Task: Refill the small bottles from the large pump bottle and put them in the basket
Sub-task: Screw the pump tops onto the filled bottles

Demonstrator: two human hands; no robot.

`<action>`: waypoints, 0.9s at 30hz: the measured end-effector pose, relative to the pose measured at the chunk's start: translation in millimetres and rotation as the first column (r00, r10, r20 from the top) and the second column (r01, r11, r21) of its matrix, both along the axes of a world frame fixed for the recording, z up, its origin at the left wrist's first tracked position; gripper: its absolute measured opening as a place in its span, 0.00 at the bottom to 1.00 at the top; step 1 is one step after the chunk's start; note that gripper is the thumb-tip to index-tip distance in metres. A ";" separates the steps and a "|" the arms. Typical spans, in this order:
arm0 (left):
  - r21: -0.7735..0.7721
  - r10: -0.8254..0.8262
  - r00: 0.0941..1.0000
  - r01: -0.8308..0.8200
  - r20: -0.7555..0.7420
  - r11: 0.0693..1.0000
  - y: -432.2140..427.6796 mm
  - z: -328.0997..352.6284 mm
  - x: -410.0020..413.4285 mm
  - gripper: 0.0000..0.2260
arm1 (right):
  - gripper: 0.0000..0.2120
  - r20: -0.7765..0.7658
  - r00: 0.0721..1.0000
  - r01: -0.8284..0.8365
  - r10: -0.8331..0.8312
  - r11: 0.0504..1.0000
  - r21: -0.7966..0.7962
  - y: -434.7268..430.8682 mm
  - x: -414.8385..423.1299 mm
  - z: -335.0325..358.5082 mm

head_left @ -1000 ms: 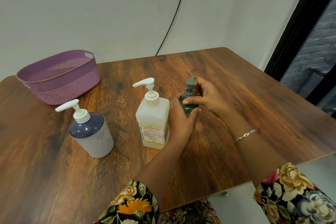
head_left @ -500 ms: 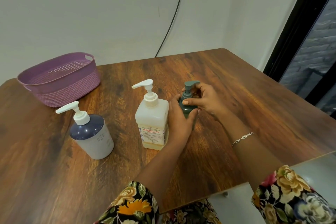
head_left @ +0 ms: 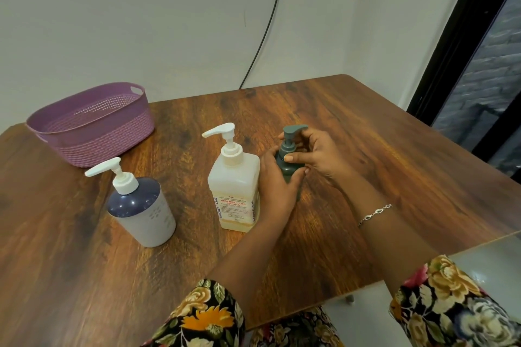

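A small dark green bottle [head_left: 287, 167] is being held upright on the wooden table [head_left: 366, 149], right of centre. Its body is being gripped by the left hand [head_left: 275, 187], whose fingers are being wrapped round it from the near side. Its neck, just under the pump head, is being pinched by the right hand [head_left: 320, 156]. The thumb is being pressed across the front of the collar while the other fingers are being curled behind the pump. The green spout is being pointed to the right, above those fingers. Whether the pump is being turned cannot be told.

The large pump bottle [head_left: 234, 189], pale and square with a white pump and a printed label, is being left standing just beside the back of the left hand. Further left, well apart, a second small bottle [head_left: 142, 213], white with a dark blue top and a white pump, is being kept upright. The purple basket [head_left: 93, 138] is being kept at the far left of the table, near the wall. A black cable [head_left: 265, 28] is being run down the wall behind the table. A thin bracelet [head_left: 375, 214] is being worn on the right wrist.
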State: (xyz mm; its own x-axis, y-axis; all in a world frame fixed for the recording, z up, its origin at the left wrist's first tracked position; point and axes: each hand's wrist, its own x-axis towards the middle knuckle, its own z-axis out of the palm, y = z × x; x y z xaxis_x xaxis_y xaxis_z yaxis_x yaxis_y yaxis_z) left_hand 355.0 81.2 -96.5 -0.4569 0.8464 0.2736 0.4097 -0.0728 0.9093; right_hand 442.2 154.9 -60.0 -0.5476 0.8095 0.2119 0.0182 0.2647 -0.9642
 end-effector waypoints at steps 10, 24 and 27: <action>0.011 -0.011 1.000 0.011 0.013 1.000 -1.4 1.9 -0.1 0.29 | 0.20 -0.138 0.982 -0.146 0.127 0.979 -0.141 -3.2 7.6 -0.5; -0.030 0.081 0.995 -0.083 -0.062 0.996 -0.9 7.3 5.6 0.25 | 0.22 -0.203 0.954 0.217 -0.222 0.975 -0.047 -20.6 -11.0 -7.9; -0.056 0.085 0.994 -0.089 -0.072 0.994 -0.8 9.5 5.1 0.25 | 0.20 -0.195 0.947 0.252 -0.256 0.967 -0.041 -25.0 -14.3 -6.8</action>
State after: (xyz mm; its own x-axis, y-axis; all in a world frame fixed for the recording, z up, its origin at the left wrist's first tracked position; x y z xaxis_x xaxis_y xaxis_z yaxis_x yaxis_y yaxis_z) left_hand 360.2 80.4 -87.1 -0.5113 0.8198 0.2578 0.4747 0.0193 0.8799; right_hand 427.8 129.9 -66.8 -0.2723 0.9204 0.2806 -0.1075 0.2607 -0.9594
